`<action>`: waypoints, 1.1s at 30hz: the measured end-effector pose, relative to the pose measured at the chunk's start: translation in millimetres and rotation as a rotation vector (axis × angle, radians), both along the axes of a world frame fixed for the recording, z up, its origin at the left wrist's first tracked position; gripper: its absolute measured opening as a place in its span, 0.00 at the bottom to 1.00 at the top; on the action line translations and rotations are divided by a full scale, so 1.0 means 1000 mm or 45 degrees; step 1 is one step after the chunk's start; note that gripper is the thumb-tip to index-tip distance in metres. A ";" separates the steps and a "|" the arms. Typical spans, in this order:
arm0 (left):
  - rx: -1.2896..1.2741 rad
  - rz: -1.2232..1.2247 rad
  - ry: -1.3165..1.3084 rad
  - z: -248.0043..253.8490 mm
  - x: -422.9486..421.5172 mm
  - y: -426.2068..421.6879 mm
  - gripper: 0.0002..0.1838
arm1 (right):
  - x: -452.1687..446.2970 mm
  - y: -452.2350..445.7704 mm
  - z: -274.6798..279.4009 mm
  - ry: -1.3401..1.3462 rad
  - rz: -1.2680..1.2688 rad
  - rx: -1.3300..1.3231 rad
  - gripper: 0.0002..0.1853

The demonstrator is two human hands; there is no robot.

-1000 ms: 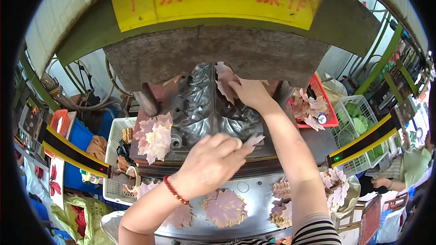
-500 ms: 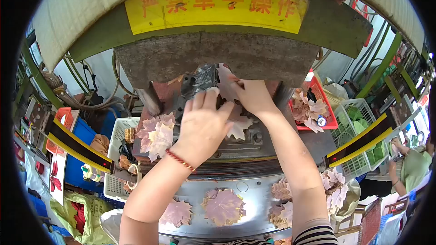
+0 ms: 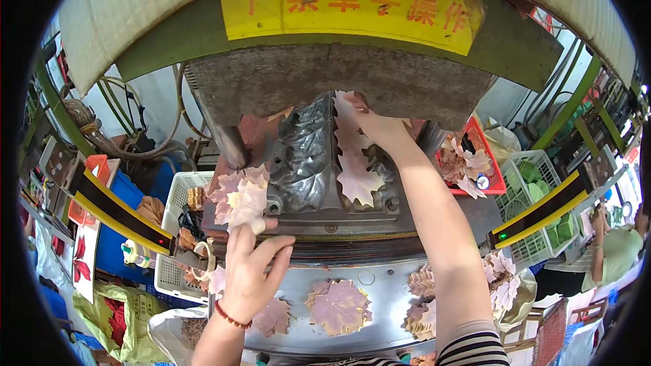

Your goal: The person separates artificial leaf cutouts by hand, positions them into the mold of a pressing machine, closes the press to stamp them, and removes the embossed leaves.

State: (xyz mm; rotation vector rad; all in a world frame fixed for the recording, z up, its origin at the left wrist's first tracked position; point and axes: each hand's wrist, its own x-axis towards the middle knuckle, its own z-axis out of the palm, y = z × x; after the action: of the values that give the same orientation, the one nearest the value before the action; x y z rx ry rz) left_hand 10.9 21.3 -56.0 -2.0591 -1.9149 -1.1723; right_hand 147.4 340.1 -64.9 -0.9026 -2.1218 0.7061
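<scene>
My left hand (image 3: 254,268) is beside the front of a pile of pink leaves (image 3: 247,200), left of the metal mould (image 3: 302,163). Its fingers are apart, and a pale band is round one fingertip. Pink leaf pieces (image 3: 356,173) lie in a row along the mould's right half. Under the dark press block (image 3: 325,81), my right hand (image 3: 373,122) touches the far end of that row. Its fingertips are partly hidden there. The mould's left half shows bare, ridged metal.
Leaf stacks (image 3: 339,306) lie on the metal shelf in front. A red basket (image 3: 491,159) and a green-filled white crate (image 3: 536,196) stand right, a white basket (image 3: 183,196) left. Yellow-black bars (image 3: 119,210) flank the press. A person (image 3: 614,251) is far right.
My left hand has let go of a leaf piece, which now lies on the mould's right front, and has moved left and down to the pile. My right hand remains near the mould's far end.
</scene>
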 end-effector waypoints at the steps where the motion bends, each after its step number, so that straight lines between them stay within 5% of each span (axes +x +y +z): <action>1: -0.021 0.006 -0.023 -0.006 0.000 -0.008 0.12 | -0.010 0.020 -0.008 -0.083 0.000 -0.045 0.23; 7: -0.134 0.129 0.005 -0.028 -0.006 -0.053 0.11 | -0.029 0.073 -0.045 -0.228 -0.040 0.066 0.26; 12: -0.168 0.256 -0.160 -0.058 -0.019 -0.091 0.10 | 0.022 -0.065 0.044 -0.190 -0.159 0.042 0.17; 18: -0.114 0.396 -0.110 -0.082 -0.034 -0.130 0.11 | 0.040 -0.186 0.039 0.171 0.138 0.058 0.09; 23: -0.166 0.327 0.038 -0.098 -0.030 -0.164 0.11 | -0.003 -0.265 -0.016 -0.297 0.770 -0.063 0.11; 27: -0.309 0.134 0.109 -0.113 -0.016 -0.170 0.13 | -0.027 -0.294 -0.082 -0.714 0.804 -0.020 0.16; 33: -0.337 0.148 -0.028 -0.130 -0.009 -0.172 0.13 | -0.031 -0.325 -0.088 -0.909 0.702 0.178 0.15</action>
State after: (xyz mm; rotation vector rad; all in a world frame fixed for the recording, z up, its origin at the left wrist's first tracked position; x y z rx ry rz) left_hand 2.2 -150.5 -185.9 -2.0257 -2.2739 -0.9653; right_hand 116.6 15.6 -152.9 -0.5234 -3.0787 0.5210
